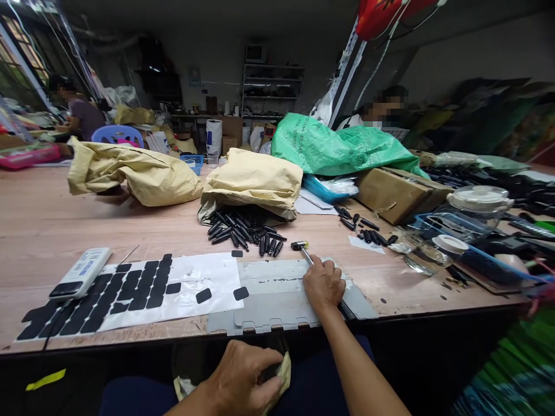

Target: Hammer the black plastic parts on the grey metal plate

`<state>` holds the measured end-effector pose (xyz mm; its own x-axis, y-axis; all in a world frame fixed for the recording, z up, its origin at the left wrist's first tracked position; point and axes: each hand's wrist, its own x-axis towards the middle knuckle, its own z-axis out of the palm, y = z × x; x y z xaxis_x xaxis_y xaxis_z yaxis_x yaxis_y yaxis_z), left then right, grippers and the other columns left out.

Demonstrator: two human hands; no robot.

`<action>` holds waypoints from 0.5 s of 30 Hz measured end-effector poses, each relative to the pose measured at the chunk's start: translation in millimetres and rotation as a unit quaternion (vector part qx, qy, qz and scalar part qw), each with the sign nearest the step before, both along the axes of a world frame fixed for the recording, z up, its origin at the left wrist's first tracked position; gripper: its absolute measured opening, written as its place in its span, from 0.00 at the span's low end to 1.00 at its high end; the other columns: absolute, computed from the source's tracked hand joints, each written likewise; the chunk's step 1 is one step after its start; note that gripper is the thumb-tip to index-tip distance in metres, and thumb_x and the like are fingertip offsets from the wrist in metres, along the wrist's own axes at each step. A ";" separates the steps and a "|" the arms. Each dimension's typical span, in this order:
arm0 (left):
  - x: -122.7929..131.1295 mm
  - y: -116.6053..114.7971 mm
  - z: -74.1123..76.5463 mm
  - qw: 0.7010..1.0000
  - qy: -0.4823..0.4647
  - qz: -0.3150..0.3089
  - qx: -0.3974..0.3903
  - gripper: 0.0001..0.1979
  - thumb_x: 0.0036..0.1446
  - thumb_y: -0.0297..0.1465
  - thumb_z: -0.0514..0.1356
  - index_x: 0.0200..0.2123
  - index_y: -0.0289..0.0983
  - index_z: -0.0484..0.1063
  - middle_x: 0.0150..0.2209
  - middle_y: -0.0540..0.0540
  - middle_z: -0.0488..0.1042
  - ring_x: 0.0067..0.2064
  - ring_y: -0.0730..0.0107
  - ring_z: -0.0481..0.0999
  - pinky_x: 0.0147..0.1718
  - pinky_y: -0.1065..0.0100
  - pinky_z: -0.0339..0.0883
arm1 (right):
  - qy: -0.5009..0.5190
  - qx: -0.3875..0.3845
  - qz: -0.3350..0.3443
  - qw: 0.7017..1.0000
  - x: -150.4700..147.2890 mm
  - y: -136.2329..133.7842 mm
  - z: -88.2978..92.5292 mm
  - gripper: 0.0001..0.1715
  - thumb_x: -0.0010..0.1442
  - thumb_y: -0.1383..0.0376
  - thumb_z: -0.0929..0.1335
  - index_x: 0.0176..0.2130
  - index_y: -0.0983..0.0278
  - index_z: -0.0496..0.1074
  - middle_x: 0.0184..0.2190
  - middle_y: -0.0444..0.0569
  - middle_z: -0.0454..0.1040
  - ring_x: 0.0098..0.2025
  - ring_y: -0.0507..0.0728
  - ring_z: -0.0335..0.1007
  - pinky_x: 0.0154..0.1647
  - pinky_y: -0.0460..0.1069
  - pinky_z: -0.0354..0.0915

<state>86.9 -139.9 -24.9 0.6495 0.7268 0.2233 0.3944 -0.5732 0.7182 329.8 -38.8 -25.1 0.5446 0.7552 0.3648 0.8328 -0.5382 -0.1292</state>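
Note:
My right hand (323, 283) is wrapped around a small hammer (305, 252). The hammer's yellow-and-black head points away from me, and its dark handle comes out below the hand over a grey board (277, 300). Below the table edge, my left hand (245, 375) is curled above my lap, by an open beige bag (285, 372). Between its thumb and forefinger is a dark area, and I cannot make out what is held there. Black pen-shaped parts (236, 231) lie in a pile beyond the board.
White sheets with black rounded stickers (143, 283) lie left, beside a white device (81, 274) with a cable. Beige sacks (254, 176), a green sack (338, 147), a cardboard box (394, 193) and glass jars (429, 254) stand around. Two people sit farther back.

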 end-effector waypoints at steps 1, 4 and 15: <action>8.1 6.7 13.3 1.000 -0.022 0.000 0.000 0.11 0.54 0.34 0.61 0.41 0.45 0.79 0.21 0.51 0.75 0.21 0.73 0.71 0.23 0.73 0.63 | 0.000 -0.001 0.001 1.000 0.0 -0.1 0.3 0.20 0.65 0.65 0.60 0.53 0.59 0.72 0.41 0.56 0.70 0.43 0.62 0.63 0.35 0.52 0.55; 28.2 35.5 38.8 0.998 -0.054 0.044 -0.004 0.12 0.55 0.35 0.61 0.42 0.42 0.79 0.22 0.50 0.76 0.21 0.73 0.71 0.24 0.72 0.65 | 0.002 -0.004 0.000 1.000 0.1 -0.2 0.9 0.20 0.65 0.65 0.60 0.53 0.59 0.72 0.41 0.56 0.69 0.42 0.61 0.63 0.35 0.52 0.55; 45.0 163.3 52.8 0.956 -0.018 0.291 0.021 0.15 0.54 0.31 0.61 0.46 0.39 0.76 0.27 0.52 0.73 0.30 0.72 0.72 0.32 0.71 0.65 | 0.007 0.004 0.003 1.000 2.8 1.7 -0.7 0.19 0.65 0.66 0.60 0.52 0.59 0.72 0.41 0.54 0.69 0.43 0.61 0.63 0.34 0.51 0.53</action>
